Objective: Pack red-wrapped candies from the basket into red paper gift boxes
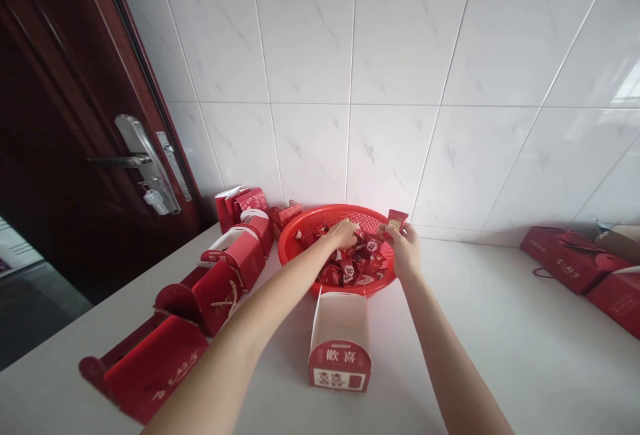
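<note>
A red plastic basket (286, 248) with mesh sides holds many red-wrapped candies (347, 269). Over its middle, my left hand (344, 233) reaches down with bent fingers among the candies; whatever its fingertips hold is hidden. At the basket's right rim, my right hand (404, 248) pinches a small red candy packet (397, 219) with a pale window, held upright. In front of the basket stands an open red and white gift box (340, 361) with a rounded front panel and Chinese characters. Its visible inner walls are white.
Several red gift boxes (245, 255) form a row along the left, some with open lids. More red boxes (565, 258) lie at the far right. A tiled wall (395, 155) backs the white table (480, 328). A dark wooden door (75, 88) is on the left.
</note>
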`<action>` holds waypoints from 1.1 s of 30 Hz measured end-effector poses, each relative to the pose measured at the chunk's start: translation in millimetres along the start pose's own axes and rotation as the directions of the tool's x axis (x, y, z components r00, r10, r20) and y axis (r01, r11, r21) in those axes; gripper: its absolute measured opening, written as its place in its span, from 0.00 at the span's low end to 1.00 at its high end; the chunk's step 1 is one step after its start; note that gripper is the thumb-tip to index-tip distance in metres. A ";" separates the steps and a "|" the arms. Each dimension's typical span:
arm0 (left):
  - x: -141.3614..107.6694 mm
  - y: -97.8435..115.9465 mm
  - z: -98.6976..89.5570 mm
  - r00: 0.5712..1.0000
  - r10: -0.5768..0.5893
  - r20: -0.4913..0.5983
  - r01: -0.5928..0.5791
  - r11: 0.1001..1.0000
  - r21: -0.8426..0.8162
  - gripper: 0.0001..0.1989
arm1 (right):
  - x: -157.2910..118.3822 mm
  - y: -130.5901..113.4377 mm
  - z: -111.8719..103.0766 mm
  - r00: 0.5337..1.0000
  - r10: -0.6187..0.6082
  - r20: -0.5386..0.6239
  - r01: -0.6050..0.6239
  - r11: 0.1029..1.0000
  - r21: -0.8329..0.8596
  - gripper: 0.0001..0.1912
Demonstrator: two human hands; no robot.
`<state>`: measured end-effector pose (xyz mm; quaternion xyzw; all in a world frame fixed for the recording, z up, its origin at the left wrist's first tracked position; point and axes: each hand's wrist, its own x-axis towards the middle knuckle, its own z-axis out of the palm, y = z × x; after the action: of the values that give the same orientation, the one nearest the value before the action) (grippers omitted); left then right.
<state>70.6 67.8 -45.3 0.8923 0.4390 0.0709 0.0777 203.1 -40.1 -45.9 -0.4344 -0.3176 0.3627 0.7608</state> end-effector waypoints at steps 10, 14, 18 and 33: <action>-4.8 27.5 8.9 0.891 0.446 0.081 -0.453 0.884 0.112 0.12 | 1.7 4.5 -1.5 0.999 -0.029 -0.044 0.029 1.000 -0.005 0.10; -5.1 28.7 10.7 0.889 0.428 0.160 -0.453 0.874 0.175 0.16 | 2.3 6.3 -1.6 0.999 -0.044 -0.028 0.044 0.999 -0.008 0.11; -5.9 28.8 6.2 0.979 0.155 0.133 -0.190 0.930 0.314 0.15 | 1.4 5.4 0.1 0.998 -0.043 -0.037 0.042 0.999 -0.015 0.09; -4.4 22.4 2.9 0.957 0.275 0.097 -0.291 0.913 0.284 0.16 | 0.4 2.0 0.5 0.998 -0.038 -0.049 0.036 0.999 -0.039 0.06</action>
<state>85.8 50.5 -43.9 0.9496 0.3085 -0.0093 -0.0556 202.3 -38.9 -47.5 -0.4516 -0.3134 0.3318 0.7666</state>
